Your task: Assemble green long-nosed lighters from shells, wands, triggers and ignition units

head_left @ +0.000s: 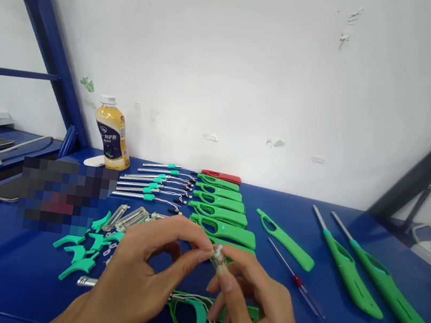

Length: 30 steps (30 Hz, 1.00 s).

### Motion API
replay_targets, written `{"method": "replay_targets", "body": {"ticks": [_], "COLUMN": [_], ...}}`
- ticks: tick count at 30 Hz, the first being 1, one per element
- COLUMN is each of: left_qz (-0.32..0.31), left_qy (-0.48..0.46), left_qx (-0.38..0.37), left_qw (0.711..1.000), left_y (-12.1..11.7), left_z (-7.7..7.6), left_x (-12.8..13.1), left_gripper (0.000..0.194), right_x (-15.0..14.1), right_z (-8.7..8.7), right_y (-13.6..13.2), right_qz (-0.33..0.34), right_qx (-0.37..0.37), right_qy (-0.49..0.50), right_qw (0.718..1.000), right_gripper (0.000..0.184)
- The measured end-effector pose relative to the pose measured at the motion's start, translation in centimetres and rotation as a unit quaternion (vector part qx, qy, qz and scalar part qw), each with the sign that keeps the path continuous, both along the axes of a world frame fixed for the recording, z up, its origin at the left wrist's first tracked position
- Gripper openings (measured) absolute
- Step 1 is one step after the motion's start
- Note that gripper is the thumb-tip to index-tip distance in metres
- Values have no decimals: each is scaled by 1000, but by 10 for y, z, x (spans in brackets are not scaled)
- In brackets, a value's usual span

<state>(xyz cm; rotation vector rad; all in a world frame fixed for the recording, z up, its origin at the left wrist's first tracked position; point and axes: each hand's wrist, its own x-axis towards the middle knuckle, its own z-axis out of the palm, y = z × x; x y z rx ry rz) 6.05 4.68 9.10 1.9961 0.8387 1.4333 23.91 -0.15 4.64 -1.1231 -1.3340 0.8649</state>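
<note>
My right hand grips a small clear plastic lighter fuel tank between thumb and fingers, tilted, with a pale tip at its upper end. The thumb and forefinger of my left hand pinch at that same end; any smaller piece between them is hidden. Below both hands lies an open green lighter shell half, partly covered. A teal trigger, thin white wires and a metal tube sit in or along it.
Teal triggers and clear tanks lie at left. Behind are metal rods with wires and stacked green shells. At right lie a loose green shell, a screwdriver and two assembled lighters. A bottle stands back left.
</note>
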Motion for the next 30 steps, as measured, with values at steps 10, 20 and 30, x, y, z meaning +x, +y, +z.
{"method": "replay_targets", "body": {"ticks": [10, 20, 30], "left_qz": [1, 38, 86], "left_qy": [12, 33, 71], "left_qx": [37, 89, 188], "left_qw": [999, 995, 976], "left_y": [0, 2, -6], "left_z": [2, 1, -15], "left_x": [0, 3, 3], "left_gripper": [23, 21, 27], "right_x": [0, 0, 3], "right_z": [-4, -2, -13], "right_y": [2, -2, -1], "right_qz": [-17, -15, -17], "right_qx": [42, 36, 131], "right_qy": [-35, -57, -171], "right_qw": [998, 998, 976], "right_gripper": [37, 29, 26]}}
